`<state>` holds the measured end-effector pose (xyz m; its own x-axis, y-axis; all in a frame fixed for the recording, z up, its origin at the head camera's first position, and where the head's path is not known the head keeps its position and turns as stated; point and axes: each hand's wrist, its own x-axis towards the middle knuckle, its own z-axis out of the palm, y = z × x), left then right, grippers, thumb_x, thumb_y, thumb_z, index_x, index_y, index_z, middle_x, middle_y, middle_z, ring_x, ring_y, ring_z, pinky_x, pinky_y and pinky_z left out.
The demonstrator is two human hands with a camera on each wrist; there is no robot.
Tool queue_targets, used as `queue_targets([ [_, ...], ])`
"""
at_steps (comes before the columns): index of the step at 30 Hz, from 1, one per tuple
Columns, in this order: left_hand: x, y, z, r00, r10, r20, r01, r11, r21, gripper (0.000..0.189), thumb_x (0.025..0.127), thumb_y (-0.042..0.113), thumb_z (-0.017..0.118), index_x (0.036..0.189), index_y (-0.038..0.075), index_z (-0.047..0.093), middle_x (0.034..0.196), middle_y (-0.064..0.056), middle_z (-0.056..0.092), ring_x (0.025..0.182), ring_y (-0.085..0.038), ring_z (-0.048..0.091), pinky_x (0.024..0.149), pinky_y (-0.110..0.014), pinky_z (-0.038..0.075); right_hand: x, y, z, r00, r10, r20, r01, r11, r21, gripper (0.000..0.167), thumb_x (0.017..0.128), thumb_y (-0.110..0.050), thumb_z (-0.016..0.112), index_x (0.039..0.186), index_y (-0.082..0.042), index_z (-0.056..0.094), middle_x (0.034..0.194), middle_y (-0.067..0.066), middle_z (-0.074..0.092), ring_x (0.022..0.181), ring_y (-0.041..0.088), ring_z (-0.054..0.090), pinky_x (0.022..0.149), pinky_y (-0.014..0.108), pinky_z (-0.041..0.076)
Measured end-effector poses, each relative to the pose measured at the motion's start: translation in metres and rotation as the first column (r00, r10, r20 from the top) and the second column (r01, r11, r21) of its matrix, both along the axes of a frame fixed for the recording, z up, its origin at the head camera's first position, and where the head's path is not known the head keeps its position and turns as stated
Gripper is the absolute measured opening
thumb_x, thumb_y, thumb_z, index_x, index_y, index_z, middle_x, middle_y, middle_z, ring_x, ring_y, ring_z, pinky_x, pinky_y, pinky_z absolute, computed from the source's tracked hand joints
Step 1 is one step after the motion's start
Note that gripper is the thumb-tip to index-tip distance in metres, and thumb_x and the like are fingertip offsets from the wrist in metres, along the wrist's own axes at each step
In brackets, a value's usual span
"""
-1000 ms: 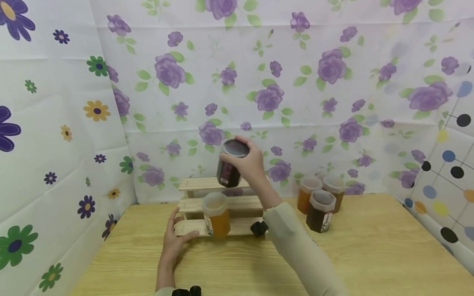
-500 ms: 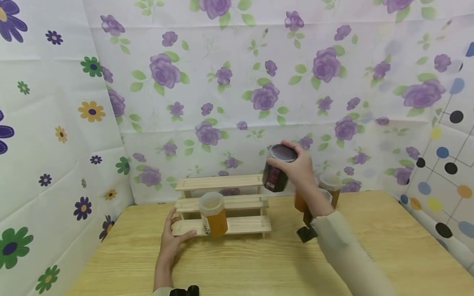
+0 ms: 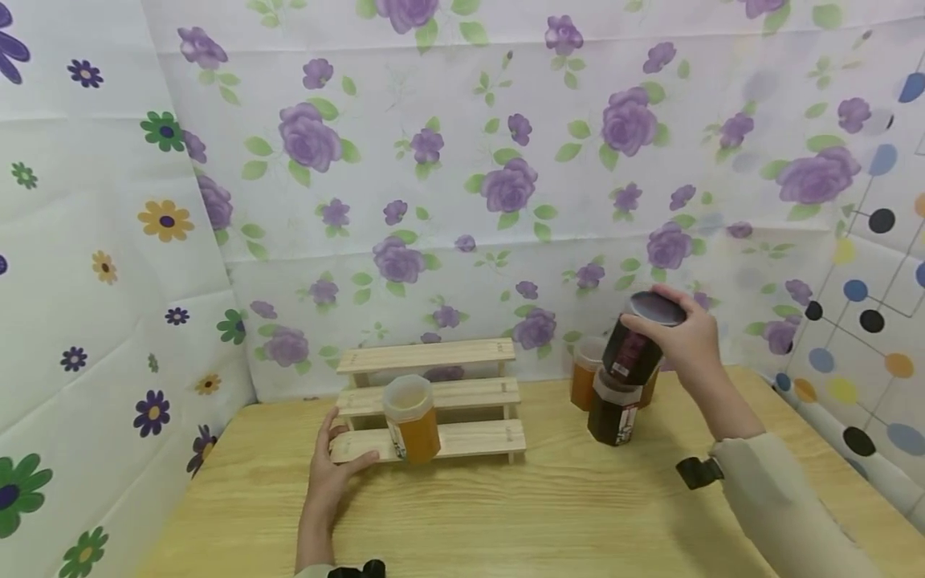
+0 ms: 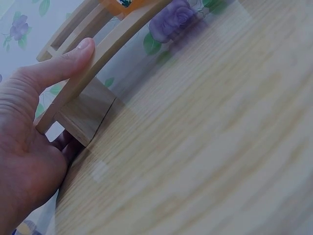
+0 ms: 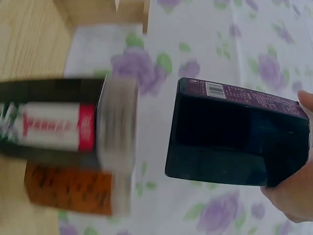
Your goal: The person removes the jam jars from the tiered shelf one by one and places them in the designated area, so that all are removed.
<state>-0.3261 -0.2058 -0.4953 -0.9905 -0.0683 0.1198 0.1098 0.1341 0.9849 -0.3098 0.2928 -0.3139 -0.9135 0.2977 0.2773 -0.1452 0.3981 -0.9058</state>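
Observation:
My right hand grips a dark jar with a pale lid near its top and holds it in the air, slightly tilted. Its purple label with a barcode shows in the right wrist view, where the held jar is apart from a standing dark jar with a red-and-white label. In the head view the held jar overlaps that standing jar. At the left end of a three-tier wooden shelf, my left hand grips the lowest tier, thumb on top. An amber jar stands on this tier.
Beside the standing dark jar is an amber jar; another amber jar behind is mostly hidden. Flowered cloth hangs behind the wooden table, with more patterned cloth on both sides.
My right hand has carried the dark jar rightward from above the shelf to the group of jars. The left hand keeps its place on the shelf. The head view has shifted slightly.

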Motion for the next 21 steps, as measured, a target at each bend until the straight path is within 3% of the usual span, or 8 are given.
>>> queue_targets([
  [6, 0.0, 0.0, 0.002, 1.0, 0.001, 0.015, -0.001, 1.0, -0.008, 0.109, 0.08, 0.008, 0.079, 0.157, 0.034, 0.007, 0.153, -0.016, 0.022, 0.138, -0.037, 0.025, 0.113, -0.061, 0.025, 0.006, 0.036, -0.014, 0.998, -0.056, 0.024, 0.055, 0.998, 0.024, 0.081, 0.084, -0.045, 0.074, 0.152, -0.021, 0.036, 0.16, 0.014, 0.025, 0.129, 0.033, 0.041, 0.073, 0.01, 0.044],
  [14, 0.001, 0.0, 0.005, 1.0, 0.008, 0.008, -0.008, 1.0, -0.017, 0.107, 0.081, 0.008, 0.079, 0.157, 0.034, 0.008, 0.151, -0.015, 0.025, 0.134, -0.032, 0.029, 0.107, -0.048, 0.032, 0.009, 0.058, -0.041, 0.991, -0.094, 0.098, 0.09, 0.995, 0.049, 0.085, 0.083, -0.049, 0.073, 0.151, -0.015, 0.037, 0.156, 0.023, 0.028, 0.129, 0.036, 0.041, 0.072, 0.011, 0.043],
  [18, 0.002, 0.0, 0.004, 1.0, 0.004, 0.012, -0.004, 1.0, 0.0, 0.108, 0.081, 0.007, 0.078, 0.158, 0.033, 0.007, 0.152, -0.015, 0.023, 0.137, -0.034, 0.025, 0.11, -0.052, 0.029, 0.007, 0.059, -0.054, 0.985, -0.094, 0.146, 0.091, 0.995, 0.033, 0.089, 0.081, -0.051, 0.075, 0.151, -0.014, 0.036, 0.158, 0.022, 0.025, 0.135, 0.04, 0.037, 0.091, 0.03, 0.05],
  [21, 0.001, 0.001, 0.002, 1.0, 0.001, 0.008, -0.001, 1.0, 0.009, 0.108, 0.081, 0.006, 0.078, 0.158, 0.032, 0.008, 0.152, -0.016, 0.022, 0.138, -0.035, 0.023, 0.112, -0.056, 0.026, 0.005, 0.058, -0.064, 0.98, -0.086, 0.179, 0.088, 0.996, -0.001, 0.092, 0.08, -0.052, 0.075, 0.152, -0.013, 0.034, 0.16, 0.021, 0.02, 0.139, 0.044, 0.032, 0.104, 0.054, 0.042],
])
